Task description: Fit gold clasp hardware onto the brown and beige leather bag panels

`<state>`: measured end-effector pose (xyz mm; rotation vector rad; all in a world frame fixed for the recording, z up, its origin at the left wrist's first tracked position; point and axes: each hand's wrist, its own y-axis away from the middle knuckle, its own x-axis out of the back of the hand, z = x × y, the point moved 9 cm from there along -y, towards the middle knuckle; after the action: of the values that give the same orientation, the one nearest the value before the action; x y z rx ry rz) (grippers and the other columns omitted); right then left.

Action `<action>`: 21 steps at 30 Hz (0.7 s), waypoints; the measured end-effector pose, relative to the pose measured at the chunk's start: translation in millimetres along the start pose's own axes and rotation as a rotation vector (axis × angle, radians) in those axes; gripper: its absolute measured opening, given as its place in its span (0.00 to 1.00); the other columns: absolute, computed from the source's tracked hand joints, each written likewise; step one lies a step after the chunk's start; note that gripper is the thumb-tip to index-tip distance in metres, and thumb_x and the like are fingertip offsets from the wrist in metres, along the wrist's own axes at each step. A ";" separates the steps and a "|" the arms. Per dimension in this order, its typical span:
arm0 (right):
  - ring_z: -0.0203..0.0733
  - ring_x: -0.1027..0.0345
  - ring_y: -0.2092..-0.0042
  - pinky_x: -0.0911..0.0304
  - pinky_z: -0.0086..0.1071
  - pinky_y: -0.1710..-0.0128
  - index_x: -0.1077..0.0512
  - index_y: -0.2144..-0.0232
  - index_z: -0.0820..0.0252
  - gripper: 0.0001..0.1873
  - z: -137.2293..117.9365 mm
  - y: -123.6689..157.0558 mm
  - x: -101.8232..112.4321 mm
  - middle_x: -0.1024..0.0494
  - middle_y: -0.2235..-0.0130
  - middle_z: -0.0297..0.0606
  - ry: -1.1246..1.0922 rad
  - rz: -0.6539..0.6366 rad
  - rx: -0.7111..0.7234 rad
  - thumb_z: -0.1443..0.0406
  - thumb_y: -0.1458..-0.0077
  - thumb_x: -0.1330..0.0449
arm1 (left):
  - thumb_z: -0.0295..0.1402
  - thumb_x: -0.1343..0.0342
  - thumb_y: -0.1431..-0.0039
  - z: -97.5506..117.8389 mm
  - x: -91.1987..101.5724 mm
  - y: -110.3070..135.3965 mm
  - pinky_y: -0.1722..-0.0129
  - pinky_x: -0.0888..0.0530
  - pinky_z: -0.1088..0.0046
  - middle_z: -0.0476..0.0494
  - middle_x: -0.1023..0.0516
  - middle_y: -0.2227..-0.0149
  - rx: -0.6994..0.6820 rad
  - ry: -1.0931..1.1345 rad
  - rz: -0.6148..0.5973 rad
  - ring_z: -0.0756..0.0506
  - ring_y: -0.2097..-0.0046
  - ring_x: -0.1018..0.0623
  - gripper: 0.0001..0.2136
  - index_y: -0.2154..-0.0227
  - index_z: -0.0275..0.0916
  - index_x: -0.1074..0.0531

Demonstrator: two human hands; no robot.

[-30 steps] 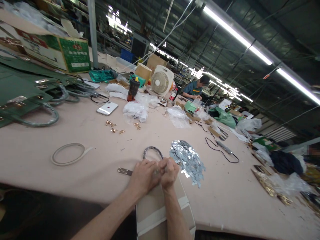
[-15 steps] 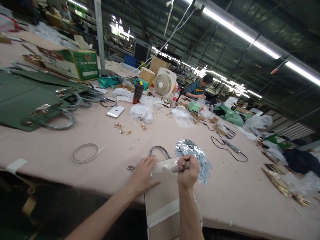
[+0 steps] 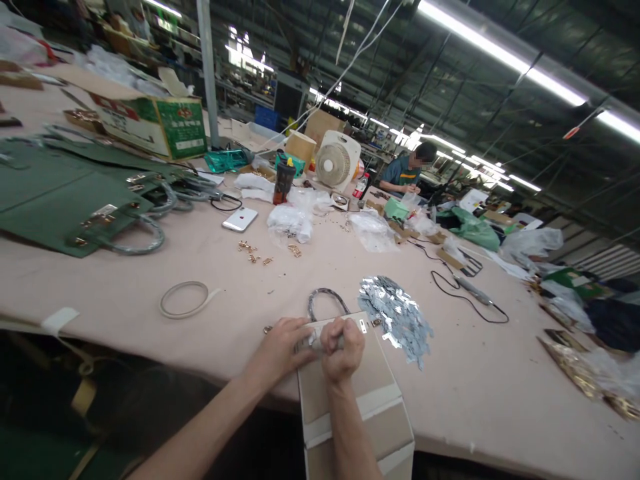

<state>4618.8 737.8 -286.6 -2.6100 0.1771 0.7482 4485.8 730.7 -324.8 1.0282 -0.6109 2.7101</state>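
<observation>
A beige bag panel point(image 3: 357, 383) with pale strips across it hangs over the table's front edge. Its dark curved handle point(image 3: 327, 293) lies beyond its top edge. My left hand point(image 3: 280, 347) rests on the panel's top left corner, thumb and fingers apart. Closed in a fist, my right hand point(image 3: 343, 347) grips a hand tool with a thick, pale rounded handle point(image 3: 313, 339); the tool's working end is hidden. To the right of this hand, a small metal plate point(image 3: 363, 326) shows on the top edge. A pile of silvery metal plates point(image 3: 395, 317) lies close by on the right.
Green bags point(image 3: 55, 193) lie at left, near a cardboard box point(image 3: 155, 127). A tape ring point(image 3: 184, 300), gold hardware point(image 3: 255, 253), a phone point(image 3: 240, 219), a fan point(image 3: 336, 163) and a corded tool point(image 3: 473, 290) are spread about. Another person point(image 3: 403, 175) sits opposite.
My right hand has moved left along the top edge with the tool, closer to my left hand, uncovering the small plate. My left fingers are drawn in somewhat. The view has shifted slightly.
</observation>
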 end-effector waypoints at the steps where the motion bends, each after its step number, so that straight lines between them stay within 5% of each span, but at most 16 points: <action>1: 0.30 0.51 0.83 0.53 0.24 0.82 0.33 0.78 0.60 0.21 -0.4 0.3 0.4 0.42 0.82 0.26 -0.005 0.011 0.006 0.57 0.33 0.44 | 0.35 0.27 0.49 0.0 2.3 0.7 0.40 0.26 0.52 0.37 0.21 0.43 0.010 0.012 -0.002 0.35 0.42 0.24 0.23 0.50 0.42 0.21; 9: 0.30 0.51 0.83 0.54 0.24 0.83 0.33 0.78 0.59 0.22 -2.9 0.0 2.2 0.43 0.83 0.25 0.014 0.061 0.006 0.56 0.34 0.44 | 0.34 0.38 0.38 4.1 11.4 4.5 0.39 0.28 0.56 0.40 0.23 0.41 -0.021 0.050 0.012 0.39 0.41 0.26 0.16 0.47 0.43 0.23; 21: 0.31 0.50 0.82 0.53 0.24 0.81 0.35 0.78 0.58 0.21 6.2 16.2 -4.0 0.44 0.82 0.26 0.056 0.031 0.050 0.58 0.32 0.46 | 0.27 0.41 0.42 2.0 11.2 2.9 0.37 0.30 0.59 0.42 0.22 0.42 -0.002 0.038 -0.027 0.40 0.40 0.26 0.19 0.47 0.44 0.22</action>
<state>4608.7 725.8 -295.0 -2.5879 0.2493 0.6733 4477.7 727.5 -316.9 0.9744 -0.5897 2.6989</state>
